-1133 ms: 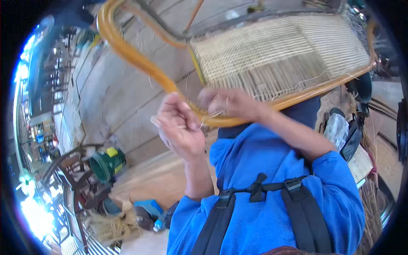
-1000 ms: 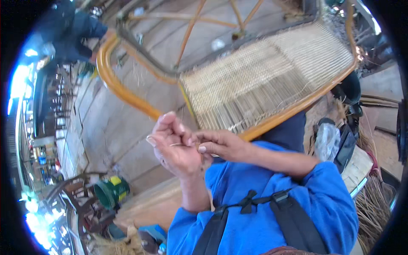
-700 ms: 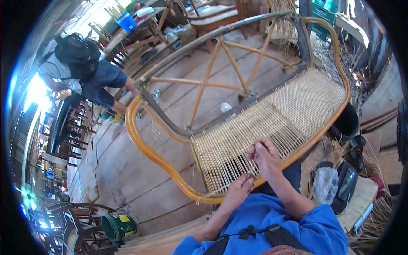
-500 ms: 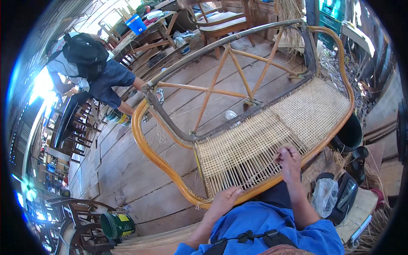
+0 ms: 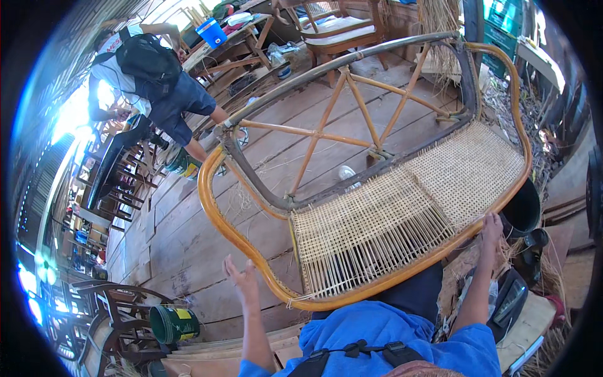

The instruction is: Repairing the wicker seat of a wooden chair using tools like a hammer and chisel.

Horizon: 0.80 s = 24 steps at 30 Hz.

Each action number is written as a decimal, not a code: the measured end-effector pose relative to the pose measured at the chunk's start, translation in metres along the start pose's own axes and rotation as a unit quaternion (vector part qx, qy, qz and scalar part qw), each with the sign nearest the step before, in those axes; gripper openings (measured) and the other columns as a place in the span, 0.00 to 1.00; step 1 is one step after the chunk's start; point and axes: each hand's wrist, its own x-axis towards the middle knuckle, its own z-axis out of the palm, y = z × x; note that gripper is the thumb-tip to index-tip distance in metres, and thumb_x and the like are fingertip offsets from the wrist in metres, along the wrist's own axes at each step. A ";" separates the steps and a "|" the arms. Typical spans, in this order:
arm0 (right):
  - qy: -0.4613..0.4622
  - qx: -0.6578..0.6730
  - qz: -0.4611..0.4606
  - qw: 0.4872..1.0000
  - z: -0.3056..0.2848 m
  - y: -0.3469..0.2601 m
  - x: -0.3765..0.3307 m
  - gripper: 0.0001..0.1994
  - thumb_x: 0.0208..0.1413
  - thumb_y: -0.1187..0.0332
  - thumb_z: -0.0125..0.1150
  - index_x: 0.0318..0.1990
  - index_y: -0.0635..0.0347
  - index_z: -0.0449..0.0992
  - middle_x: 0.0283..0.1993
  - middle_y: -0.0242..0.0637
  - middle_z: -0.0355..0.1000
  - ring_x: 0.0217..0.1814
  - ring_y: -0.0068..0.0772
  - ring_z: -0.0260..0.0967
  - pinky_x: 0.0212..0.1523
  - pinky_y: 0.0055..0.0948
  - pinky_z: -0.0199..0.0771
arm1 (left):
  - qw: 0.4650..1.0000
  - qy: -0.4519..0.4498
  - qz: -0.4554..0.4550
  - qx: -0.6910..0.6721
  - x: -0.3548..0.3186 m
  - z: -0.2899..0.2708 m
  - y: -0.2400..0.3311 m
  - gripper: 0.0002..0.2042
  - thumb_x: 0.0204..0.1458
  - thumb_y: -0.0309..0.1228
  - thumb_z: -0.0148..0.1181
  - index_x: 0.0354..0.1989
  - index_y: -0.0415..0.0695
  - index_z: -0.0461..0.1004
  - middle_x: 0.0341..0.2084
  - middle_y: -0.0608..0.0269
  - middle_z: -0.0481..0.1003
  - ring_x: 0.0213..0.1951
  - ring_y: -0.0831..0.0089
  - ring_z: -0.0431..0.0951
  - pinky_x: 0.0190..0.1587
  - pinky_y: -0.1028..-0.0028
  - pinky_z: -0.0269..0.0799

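Crossing dark trousers [image 5: 409, 294], rattan frame [image 5: 317, 305] partly hides them

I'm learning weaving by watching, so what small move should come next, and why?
Perhaps bring the open left hand to the front-left strands of the woven panel: gaps show between them, while the panel's right part is closely woven. The left hand looks empty, beside the yellow-brown frame, and the right hand is at the frame's front rail.
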 end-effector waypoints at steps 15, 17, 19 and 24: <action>0.108 0.064 0.104 0.987 0.013 0.059 0.018 0.17 0.54 0.71 0.54 0.51 0.64 0.69 0.46 0.34 0.69 0.47 0.27 0.65 0.47 0.26 0.66 | 0.918 -0.153 -0.227 -0.287 0.006 0.048 -0.037 0.11 0.49 0.34 0.59 0.31 0.39 0.67 0.18 0.68 0.68 0.19 0.79 0.69 0.22 0.78 0.65; 0.065 0.042 0.097 0.992 0.008 0.051 0.011 0.14 0.56 0.69 0.51 0.49 0.62 0.68 0.40 0.31 0.68 0.41 0.28 0.65 0.44 0.27 0.67 | 0.921 -0.143 -0.230 -0.281 0.007 0.045 -0.038 0.11 0.49 0.34 0.59 0.31 0.39 0.67 0.18 0.68 0.68 0.18 0.79 0.69 0.21 0.78 0.65; 0.040 0.099 0.130 0.986 0.015 0.023 -0.014 0.14 0.57 0.69 0.50 0.49 0.61 0.67 0.39 0.31 0.67 0.41 0.28 0.64 0.43 0.28 0.67 | 0.924 -0.121 -0.246 -0.265 0.007 0.038 -0.047 0.11 0.49 0.34 0.59 0.30 0.40 0.67 0.18 0.67 0.68 0.18 0.79 0.69 0.20 0.77 0.66; -0.118 0.074 0.272 0.952 0.005 -0.044 -0.074 0.11 0.58 0.66 0.49 0.45 0.60 0.68 0.37 0.33 0.67 0.37 0.28 0.66 0.35 0.28 0.69 | 0.936 -0.080 -0.263 -0.221 0.028 0.017 -0.059 0.11 0.49 0.33 0.58 0.32 0.39 0.67 0.19 0.65 0.69 0.19 0.77 0.70 0.21 0.77 0.68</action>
